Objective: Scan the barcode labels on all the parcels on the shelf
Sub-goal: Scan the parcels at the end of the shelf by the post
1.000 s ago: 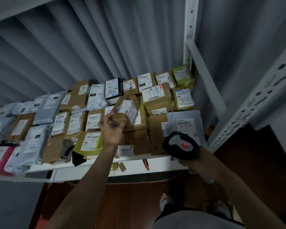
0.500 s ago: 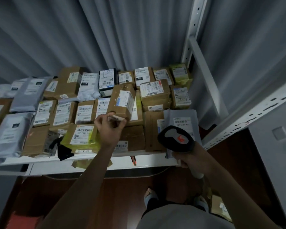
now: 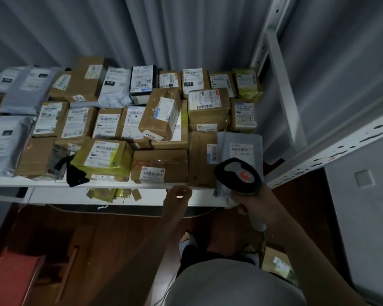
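Parcels crowd the white shelf point(image 3: 119, 186): brown boxes point(image 3: 159, 165), grey poly bags point(image 3: 2, 142) at the left, and yellow-taped packs point(image 3: 102, 157), most with white barcode labels facing up. One brown box point(image 3: 161, 113) lies tilted atop others near the middle. A black scanner point(image 3: 239, 175) with an orange mark sits just over a grey bag point(image 3: 241, 144) at the shelf's right front.

Few labels on the shelf's parcels read clearly.
A black tag on a brown box point(image 3: 195, 81) in the back row reads "231". A black tag on the white mailer bag point(image 3: 115, 89) shows "010", upside down. The tilted box point(image 3: 161, 114) carries a sticker beginning "FUU". Other barcode labels are too blurred.
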